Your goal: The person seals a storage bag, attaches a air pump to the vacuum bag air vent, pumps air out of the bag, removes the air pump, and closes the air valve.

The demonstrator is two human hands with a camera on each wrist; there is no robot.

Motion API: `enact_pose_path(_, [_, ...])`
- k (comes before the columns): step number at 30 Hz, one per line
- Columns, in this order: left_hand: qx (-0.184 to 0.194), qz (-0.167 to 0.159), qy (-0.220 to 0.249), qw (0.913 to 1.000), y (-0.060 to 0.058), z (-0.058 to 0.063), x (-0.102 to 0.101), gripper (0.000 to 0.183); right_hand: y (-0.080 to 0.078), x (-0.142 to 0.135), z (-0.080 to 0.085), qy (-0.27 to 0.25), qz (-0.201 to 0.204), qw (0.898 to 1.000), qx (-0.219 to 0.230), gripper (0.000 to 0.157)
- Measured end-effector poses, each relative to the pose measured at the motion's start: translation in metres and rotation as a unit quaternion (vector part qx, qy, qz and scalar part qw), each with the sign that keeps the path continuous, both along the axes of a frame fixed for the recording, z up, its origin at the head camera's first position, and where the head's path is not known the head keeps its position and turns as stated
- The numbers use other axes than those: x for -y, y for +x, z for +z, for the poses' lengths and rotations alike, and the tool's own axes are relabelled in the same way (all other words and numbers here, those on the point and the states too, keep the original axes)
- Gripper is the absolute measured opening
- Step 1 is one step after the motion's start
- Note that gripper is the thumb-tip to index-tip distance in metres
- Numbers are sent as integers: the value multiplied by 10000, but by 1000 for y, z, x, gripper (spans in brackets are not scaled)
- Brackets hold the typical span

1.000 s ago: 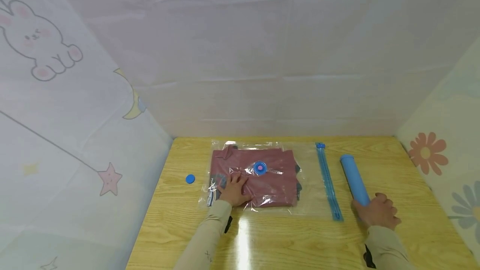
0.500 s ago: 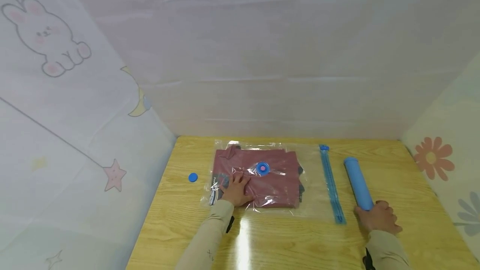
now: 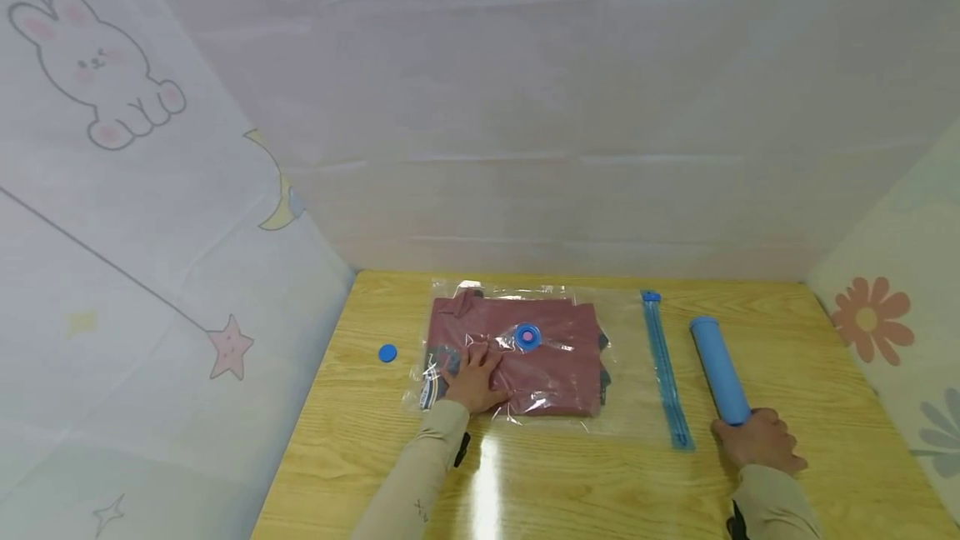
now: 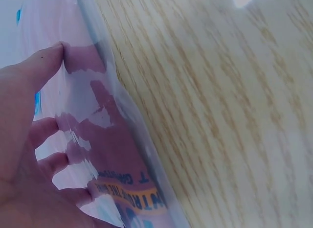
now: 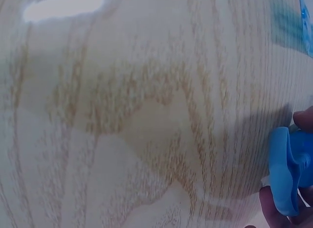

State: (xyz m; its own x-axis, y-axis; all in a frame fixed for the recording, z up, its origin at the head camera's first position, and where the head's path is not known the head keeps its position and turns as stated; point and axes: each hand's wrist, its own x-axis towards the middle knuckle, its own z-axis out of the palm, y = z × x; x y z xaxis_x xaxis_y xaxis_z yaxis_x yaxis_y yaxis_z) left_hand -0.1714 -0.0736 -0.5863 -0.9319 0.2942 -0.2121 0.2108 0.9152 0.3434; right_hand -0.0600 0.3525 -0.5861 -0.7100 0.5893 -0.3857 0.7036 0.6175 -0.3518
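Observation:
A clear vacuum storage bag (image 3: 626,373) with a folded dark red garment (image 3: 555,382) inside lies flat on the table. Its round blue valve (image 3: 527,337) faces up with the cap off. My left hand (image 3: 474,382) rests on the bag left of the valve, fingers spread; the left wrist view shows its fingertips touching the film. To the right of the bag, my right hand (image 3: 759,442) grips the near end of a blue hand pump (image 3: 720,369), which lies slanting away from me. Part of the pump's blue handle (image 5: 281,169) shows among the fingers in the right wrist view.
A round blue cap (image 3: 387,353) lies on the wooden table (image 3: 585,490) left of the bag. The bag's blue zip strip (image 3: 663,373) runs along its right side, with a slider (image 3: 651,297) at the far end. Patterned cloth walls (image 3: 480,215) enclose the table's back and sides.
The head view has shifted slightly. My right hand sits a little nearer to me on the pump. The left hand and the bag stay as they were.

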Motion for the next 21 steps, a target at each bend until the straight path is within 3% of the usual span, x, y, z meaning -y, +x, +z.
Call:
enact_pose_path(13, [-32, 1, 38, 10000, 0, -9, -1, 79, 9, -1, 1, -364, -77, 9989, -268, 75])
enact_pose_path(21, [64, 8, 4, 10000, 0, -6, -2, 79, 12, -1, 2, -489, -316, 9962, -652, 74])
